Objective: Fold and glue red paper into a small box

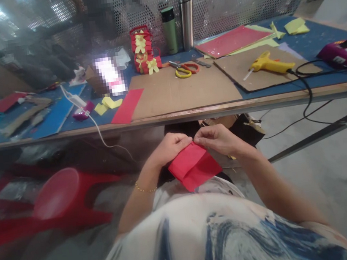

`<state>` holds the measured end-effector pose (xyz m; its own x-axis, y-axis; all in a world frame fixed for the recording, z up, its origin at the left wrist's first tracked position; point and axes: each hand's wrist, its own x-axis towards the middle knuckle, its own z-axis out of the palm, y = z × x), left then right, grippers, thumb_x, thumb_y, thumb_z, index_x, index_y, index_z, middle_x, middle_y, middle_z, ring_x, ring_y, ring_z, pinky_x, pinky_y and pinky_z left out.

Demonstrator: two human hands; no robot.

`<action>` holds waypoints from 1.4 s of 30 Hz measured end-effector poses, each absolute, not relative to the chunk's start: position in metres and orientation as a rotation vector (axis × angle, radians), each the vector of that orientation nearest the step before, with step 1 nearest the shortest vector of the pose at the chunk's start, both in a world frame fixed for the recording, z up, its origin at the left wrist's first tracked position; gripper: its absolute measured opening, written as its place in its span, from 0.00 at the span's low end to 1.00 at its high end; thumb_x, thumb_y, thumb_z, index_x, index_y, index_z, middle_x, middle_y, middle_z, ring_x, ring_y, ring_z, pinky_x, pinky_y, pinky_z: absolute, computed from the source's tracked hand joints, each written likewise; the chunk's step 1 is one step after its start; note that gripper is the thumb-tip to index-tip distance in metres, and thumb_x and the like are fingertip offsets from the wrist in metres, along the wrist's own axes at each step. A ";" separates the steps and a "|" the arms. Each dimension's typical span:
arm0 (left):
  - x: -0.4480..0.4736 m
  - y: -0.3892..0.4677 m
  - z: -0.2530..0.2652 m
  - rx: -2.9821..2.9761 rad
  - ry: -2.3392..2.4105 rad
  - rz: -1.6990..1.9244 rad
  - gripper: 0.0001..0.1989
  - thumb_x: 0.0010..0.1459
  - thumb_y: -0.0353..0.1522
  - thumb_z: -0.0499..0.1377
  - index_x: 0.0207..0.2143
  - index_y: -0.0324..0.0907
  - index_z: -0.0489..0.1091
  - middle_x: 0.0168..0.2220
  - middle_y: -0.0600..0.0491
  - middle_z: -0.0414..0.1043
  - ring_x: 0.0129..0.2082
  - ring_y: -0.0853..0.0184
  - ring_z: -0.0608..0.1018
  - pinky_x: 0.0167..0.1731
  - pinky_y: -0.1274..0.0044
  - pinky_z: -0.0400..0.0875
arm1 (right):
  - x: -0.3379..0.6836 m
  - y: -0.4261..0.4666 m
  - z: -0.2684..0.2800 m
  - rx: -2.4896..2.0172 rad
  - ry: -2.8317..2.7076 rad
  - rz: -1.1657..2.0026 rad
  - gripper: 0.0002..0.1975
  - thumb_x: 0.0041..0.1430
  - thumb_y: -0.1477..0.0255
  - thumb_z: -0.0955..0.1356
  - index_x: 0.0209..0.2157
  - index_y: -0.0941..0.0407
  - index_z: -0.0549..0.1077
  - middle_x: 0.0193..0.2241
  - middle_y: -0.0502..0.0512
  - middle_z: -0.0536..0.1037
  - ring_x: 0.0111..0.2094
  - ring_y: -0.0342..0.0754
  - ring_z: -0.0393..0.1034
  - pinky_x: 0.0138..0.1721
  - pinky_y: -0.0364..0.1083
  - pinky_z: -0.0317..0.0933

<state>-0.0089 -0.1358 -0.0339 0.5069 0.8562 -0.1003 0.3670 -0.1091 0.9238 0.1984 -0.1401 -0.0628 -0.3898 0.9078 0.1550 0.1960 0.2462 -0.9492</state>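
Observation:
Over my lap, in front of the table edge, I hold a folded piece of red paper (197,167) by its upper edge. My left hand (173,146) pinches it at the top left, thumb and fingers pressed together. Close beside it, my right hand (214,138) grips the same edge with its fingertips. A flap of the paper lies folded over, and its lower part hangs toward my shirt. On the table ahead, a flat red strip (128,106) rests partly on a cardboard sheet (184,90).
Scissors (182,70) and a yellow glue gun (272,65) lie on cardboard. Behind stand a red paper lantern with yellow flowers (143,51), a green tumbler (170,32) and a steel flask (187,19). A white cable (99,131) hangs over the table edge. A red stool (57,194) stands left.

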 end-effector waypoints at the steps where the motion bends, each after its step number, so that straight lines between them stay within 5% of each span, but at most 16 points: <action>1: -0.008 -0.135 -0.034 1.703 1.045 0.578 0.23 0.59 0.48 0.58 0.23 0.38 0.69 0.24 0.56 0.65 0.26 0.72 0.65 0.24 0.80 0.59 | 0.199 -0.140 -0.063 -1.020 -1.767 1.191 0.13 0.56 0.61 0.69 0.26 0.56 0.77 0.24 0.51 0.76 0.26 0.44 0.67 0.28 0.43 0.61; 17: -0.008 -0.126 -0.023 1.899 1.048 0.586 0.16 0.61 0.39 0.56 0.29 0.37 0.76 0.28 0.53 0.75 0.30 0.68 0.73 0.31 0.78 0.66 | 0.198 -0.134 -0.059 -1.020 -1.717 1.122 0.22 0.61 0.53 0.67 0.24 0.56 0.73 0.21 0.50 0.73 0.25 0.44 0.65 0.28 0.44 0.59; 31: -0.003 -0.129 -0.023 1.767 1.036 0.626 0.14 0.57 0.41 0.62 0.30 0.38 0.74 0.26 0.56 0.71 0.26 0.71 0.69 0.28 0.79 0.63 | 0.195 -0.143 -0.059 -1.067 -1.745 0.957 0.06 0.55 0.69 0.68 0.27 0.55 0.74 0.23 0.49 0.76 0.26 0.43 0.66 0.28 0.43 0.60; 42: -0.006 -0.131 -0.029 1.856 1.043 0.720 0.11 0.59 0.36 0.58 0.26 0.39 0.72 0.26 0.55 0.72 0.28 0.70 0.71 0.31 0.79 0.65 | 0.185 -0.147 -0.061 -1.089 -1.686 1.027 0.11 0.59 0.65 0.67 0.26 0.55 0.73 0.23 0.49 0.75 0.26 0.43 0.66 0.29 0.43 0.59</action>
<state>-0.0064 -0.1311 -0.0291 0.4829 0.8730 0.0683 0.3736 -0.2760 0.8856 0.1848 -0.1473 -0.0605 -0.2513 0.9425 0.2202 0.2366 0.2804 -0.9303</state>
